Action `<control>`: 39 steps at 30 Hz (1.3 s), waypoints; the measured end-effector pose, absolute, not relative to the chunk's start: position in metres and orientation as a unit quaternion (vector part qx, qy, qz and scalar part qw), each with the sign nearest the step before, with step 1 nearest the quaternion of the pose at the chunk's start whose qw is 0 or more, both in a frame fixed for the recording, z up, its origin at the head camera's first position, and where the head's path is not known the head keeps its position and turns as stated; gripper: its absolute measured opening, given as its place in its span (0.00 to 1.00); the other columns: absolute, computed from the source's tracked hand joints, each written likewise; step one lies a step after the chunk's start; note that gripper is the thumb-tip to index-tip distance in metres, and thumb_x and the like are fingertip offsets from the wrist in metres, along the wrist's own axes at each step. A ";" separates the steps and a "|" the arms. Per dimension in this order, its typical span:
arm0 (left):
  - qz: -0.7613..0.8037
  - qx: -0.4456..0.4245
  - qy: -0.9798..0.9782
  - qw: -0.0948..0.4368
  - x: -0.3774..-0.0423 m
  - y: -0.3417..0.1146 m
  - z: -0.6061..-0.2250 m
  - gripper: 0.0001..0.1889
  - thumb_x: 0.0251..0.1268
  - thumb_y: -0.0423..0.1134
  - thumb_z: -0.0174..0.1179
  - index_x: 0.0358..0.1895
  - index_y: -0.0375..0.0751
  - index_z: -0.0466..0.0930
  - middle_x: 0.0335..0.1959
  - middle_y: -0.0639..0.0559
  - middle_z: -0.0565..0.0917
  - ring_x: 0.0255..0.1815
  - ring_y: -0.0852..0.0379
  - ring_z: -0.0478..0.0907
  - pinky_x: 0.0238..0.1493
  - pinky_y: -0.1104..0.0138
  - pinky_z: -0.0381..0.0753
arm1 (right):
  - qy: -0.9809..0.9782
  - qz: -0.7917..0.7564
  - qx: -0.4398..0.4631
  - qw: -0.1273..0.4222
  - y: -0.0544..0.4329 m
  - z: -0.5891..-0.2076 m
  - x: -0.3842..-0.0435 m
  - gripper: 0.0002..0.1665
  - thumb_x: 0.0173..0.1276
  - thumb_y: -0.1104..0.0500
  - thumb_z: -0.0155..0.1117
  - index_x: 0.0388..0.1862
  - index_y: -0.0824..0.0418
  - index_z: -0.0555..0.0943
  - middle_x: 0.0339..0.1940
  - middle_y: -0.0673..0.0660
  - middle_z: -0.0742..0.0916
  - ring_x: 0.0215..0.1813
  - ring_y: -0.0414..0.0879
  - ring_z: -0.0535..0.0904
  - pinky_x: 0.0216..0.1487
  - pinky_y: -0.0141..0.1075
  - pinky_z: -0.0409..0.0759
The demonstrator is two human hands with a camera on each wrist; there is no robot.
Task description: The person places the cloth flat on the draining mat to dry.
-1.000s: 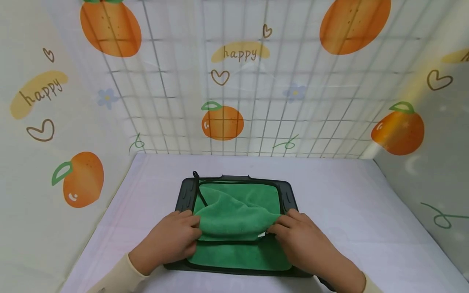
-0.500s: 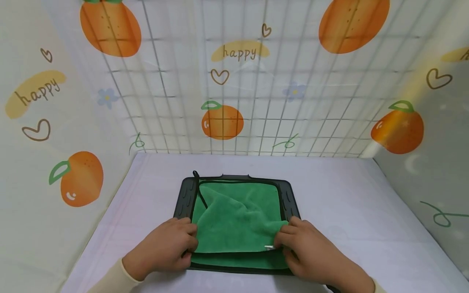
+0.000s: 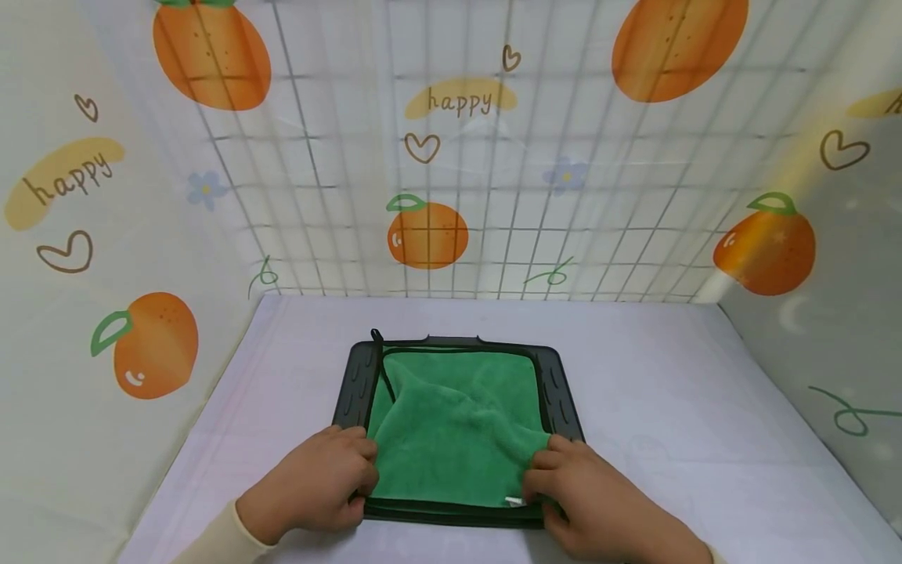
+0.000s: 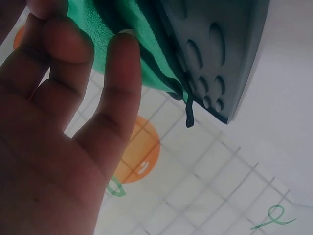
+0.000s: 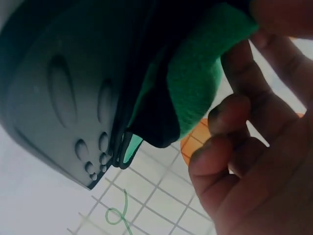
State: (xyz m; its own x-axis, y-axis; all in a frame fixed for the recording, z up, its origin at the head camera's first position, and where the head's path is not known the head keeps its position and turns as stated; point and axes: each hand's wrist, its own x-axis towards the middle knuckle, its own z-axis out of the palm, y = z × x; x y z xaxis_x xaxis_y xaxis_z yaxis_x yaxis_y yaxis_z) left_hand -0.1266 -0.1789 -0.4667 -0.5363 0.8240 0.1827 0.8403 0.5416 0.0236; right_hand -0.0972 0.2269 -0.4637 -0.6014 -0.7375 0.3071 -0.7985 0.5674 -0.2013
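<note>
A green plush cloth (image 3: 451,450) with black edging lies folded over on a dark grey tray (image 3: 355,388), its upper layer wrinkled. My left hand (image 3: 313,478) pinches this layer at the near left side, fingers curled. At the near right, my right hand (image 3: 585,493) grips the opposite corner beside a small white tag (image 3: 516,501). In the left wrist view, a fingertip (image 4: 124,41) presses against the cloth's black edge. Green cloth (image 5: 195,93) bulges up to the fingers in the right wrist view. The tray's near corners are hidden by the hands.
A black hanging loop (image 3: 377,337) sticks up at the cloth's far left corner. White cloth covers the table (image 3: 669,407). Around it hang fabric walls printed with oranges, with a wire grid (image 3: 493,235) showing through at the back.
Both hands have drawn the upper layer of the cloth toward the person, down to the tray's near edge. The lower green layer, visible before, is now nearly covered.
</note>
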 end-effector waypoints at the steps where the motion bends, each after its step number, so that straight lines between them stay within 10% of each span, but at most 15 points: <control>1: -0.055 -0.475 -0.875 0.074 -0.127 -0.179 -0.467 0.16 0.40 0.42 0.70 0.16 0.65 0.69 0.24 0.70 0.63 0.29 0.65 0.60 0.29 0.68 0.59 | -0.884 0.154 0.431 0.090 0.227 -0.464 -0.097 0.17 0.56 0.58 0.77 0.34 0.35 0.82 0.35 0.29 0.77 0.39 0.32 0.64 0.43 0.34 0.69; 7: -0.052 -0.471 -0.878 0.070 -0.127 -0.179 -0.468 0.15 0.42 0.43 0.71 0.17 0.65 0.71 0.25 0.70 0.63 0.30 0.65 0.61 0.30 0.68 0.60 | -0.896 0.119 0.416 0.101 0.227 -0.467 -0.095 0.18 0.53 0.41 0.85 0.33 0.35 0.80 0.35 0.29 0.76 0.40 0.33 0.64 0.41 0.36 0.70; 18: -0.063 -0.474 -0.875 0.074 -0.128 -0.181 -0.472 0.16 0.41 0.42 0.70 0.17 0.65 0.69 0.25 0.71 0.62 0.29 0.65 0.61 0.30 0.68 0.61 | -0.891 0.112 0.414 0.149 0.223 -0.468 -0.092 0.21 0.42 0.63 0.71 0.28 0.35 0.80 0.31 0.30 0.74 0.37 0.33 0.59 0.38 0.33 0.61; 29: -0.072 -0.472 -0.876 0.063 -0.126 -0.181 -0.471 0.15 0.43 0.42 0.70 0.18 0.64 0.72 0.25 0.71 0.62 0.30 0.66 0.61 0.31 0.69 0.61 | -0.914 0.068 0.366 0.162 0.219 -0.469 -0.089 0.24 0.43 0.56 0.79 0.25 0.38 0.69 0.28 0.32 0.64 0.36 0.36 0.57 0.36 0.36 0.55; 39: -0.067 -0.466 -0.881 0.049 -0.126 -0.181 -0.469 0.14 0.45 0.42 0.71 0.19 0.65 0.73 0.26 0.71 0.63 0.30 0.66 0.61 0.32 0.69 0.63 | -0.913 0.050 0.372 0.162 0.227 -0.469 -0.085 0.24 0.43 0.69 0.71 0.28 0.37 0.80 0.27 0.32 0.70 0.35 0.37 0.58 0.36 0.35 0.57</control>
